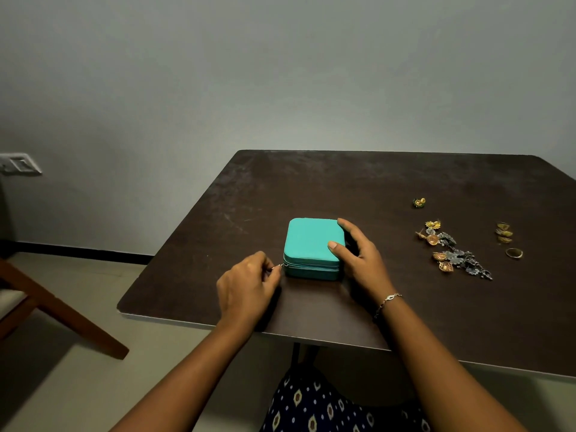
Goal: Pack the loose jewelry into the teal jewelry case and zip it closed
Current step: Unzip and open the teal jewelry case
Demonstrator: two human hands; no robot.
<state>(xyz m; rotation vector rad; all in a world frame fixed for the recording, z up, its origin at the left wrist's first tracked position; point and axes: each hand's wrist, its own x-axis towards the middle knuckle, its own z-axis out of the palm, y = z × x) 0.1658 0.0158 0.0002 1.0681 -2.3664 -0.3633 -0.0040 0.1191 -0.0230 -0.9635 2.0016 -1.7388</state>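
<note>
lap: dark fabric with a small print, right at the bottom, partly under the table edge
chair: wooden, off to the left on the floor, only partly in shot
table: dark brown top, a bit scuffed
left hand: fingertips pinched together on the pull, at the front-left corner of the case
right hand: gripping the case's right side, thumb lying on the lid, fingers curled round the far right corner
bracelet: thin chain on the right wrist
case: teal, square-ish, lid down, sitting near the front of the table between both hands
pile: tangle of gold and dark silvery pieces, well right of the case, not packed yet
ring: lying on its own just right of the pile
gold bits: small cluster just behind the ring
stud: little green-and-yellow piece, further back by itself
socket: on the grey wall, far left
</note>
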